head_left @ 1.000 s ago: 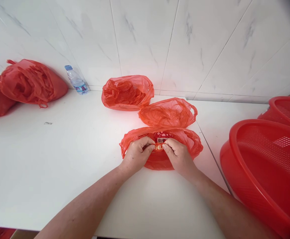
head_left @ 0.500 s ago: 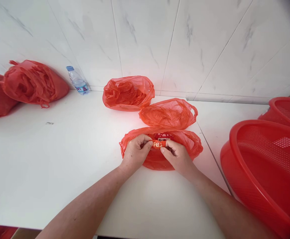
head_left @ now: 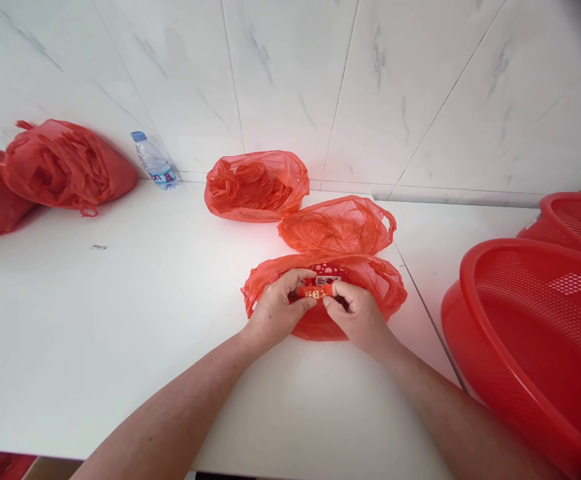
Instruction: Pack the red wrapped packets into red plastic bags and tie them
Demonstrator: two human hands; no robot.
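Observation:
A small red wrapped candy [head_left: 316,292] with gold characters is held level between my hands, over the mouth of an open red plastic bag [head_left: 390,283]. My right hand [head_left: 358,310] pinches its right end between thumb and forefinger. At the left end is my left hand [head_left: 283,303], its thumb against the lower edge and its forefinger raised above. Inside the bag, behind the candy, lie red packets [head_left: 326,271] with white print and dark characters; my fingers and the bag's front hide part of them.
Behind stand two more open red bags, the middle one [head_left: 338,227] and the far one [head_left: 258,187]. A water bottle [head_left: 155,163] and a full red bag [head_left: 65,167] are by the tiled wall. Large red baskets [head_left: 520,333] fill the right side. A small scrap [head_left: 98,247] lies on the white table [head_left: 120,333].
My left thumb and forefinger have parted from their pinch on the candy's end, and more of its gold print shows. The candy sits slightly lower. My right hand keeps its pinch.

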